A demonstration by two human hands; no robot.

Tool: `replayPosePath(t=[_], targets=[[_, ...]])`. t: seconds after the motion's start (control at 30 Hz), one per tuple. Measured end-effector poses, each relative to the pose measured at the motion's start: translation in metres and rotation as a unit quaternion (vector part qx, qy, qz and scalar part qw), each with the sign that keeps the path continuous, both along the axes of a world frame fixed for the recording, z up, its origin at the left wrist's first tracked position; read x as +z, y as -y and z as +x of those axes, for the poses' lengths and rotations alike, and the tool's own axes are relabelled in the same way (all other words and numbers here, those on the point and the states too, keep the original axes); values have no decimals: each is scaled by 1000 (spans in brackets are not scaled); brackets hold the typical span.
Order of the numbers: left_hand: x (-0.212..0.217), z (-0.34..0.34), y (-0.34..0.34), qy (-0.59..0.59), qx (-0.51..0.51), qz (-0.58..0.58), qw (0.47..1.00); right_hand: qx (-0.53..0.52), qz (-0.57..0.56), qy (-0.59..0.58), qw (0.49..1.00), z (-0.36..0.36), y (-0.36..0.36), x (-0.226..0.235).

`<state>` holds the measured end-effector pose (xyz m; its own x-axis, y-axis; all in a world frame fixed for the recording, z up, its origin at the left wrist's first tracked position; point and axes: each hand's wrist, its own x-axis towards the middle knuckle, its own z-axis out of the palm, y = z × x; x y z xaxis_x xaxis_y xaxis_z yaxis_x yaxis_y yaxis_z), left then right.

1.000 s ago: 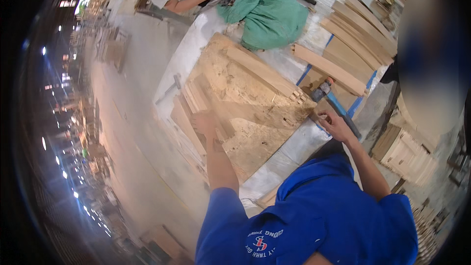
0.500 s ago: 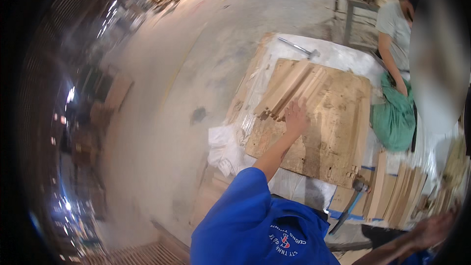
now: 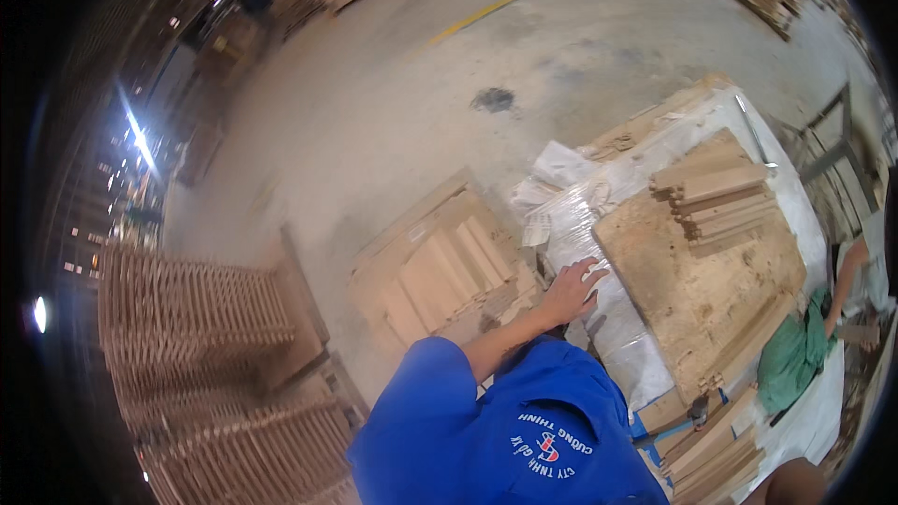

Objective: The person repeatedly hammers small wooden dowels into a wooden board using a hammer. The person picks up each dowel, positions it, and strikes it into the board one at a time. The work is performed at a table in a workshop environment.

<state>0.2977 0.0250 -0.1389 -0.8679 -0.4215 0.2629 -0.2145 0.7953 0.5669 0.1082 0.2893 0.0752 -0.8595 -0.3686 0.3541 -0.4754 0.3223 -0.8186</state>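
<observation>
White plastic-wrapped tabletop (image 3: 629, 348) bears a square brown wooden board (image 3: 692, 290), likely protective; beside it the left hand (image 3: 572, 293) spreads empty, the right hand's (image 3: 793, 483) grip unclear.

One bare left hand (image 3: 569, 294), one blue shirt (image 3: 496, 435), one plywood board (image 3: 645, 257); two hammers, one grey (image 3: 752, 131), one blue-handled (image 3: 675, 429); one green cloth (image 3: 786, 367); four groups of wooden strips (image 3: 730, 209), one on the board, one along the board's edge, one beside the blue-handled hammer and one near the left hand, pieces too overlapped to count; two stacks of slatted wood (image 3: 201, 318); one other person (image 3: 846, 283), partly seen
</observation>
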Motion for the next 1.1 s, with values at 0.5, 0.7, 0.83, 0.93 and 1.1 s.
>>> replayPosePath(t=[0.5,0.7,0.83,0.93,1.1], targets=[[-48,207,-19,312,63,103,942,186,-30,46,981,-12,39,-3],[-28,223,-81,558,90,245,788,198,-82,72,974,-27,2,-13],[-21,153,-77,466,152,195,850,187,-106,95,972,-39,-27,-22],[-31,116,-79,320,201,228,897,187,-121,97,970,-46,-42,-24],[-27,76,-83,266,180,172,931,170,-128,111,971,-62,-67,-33]])
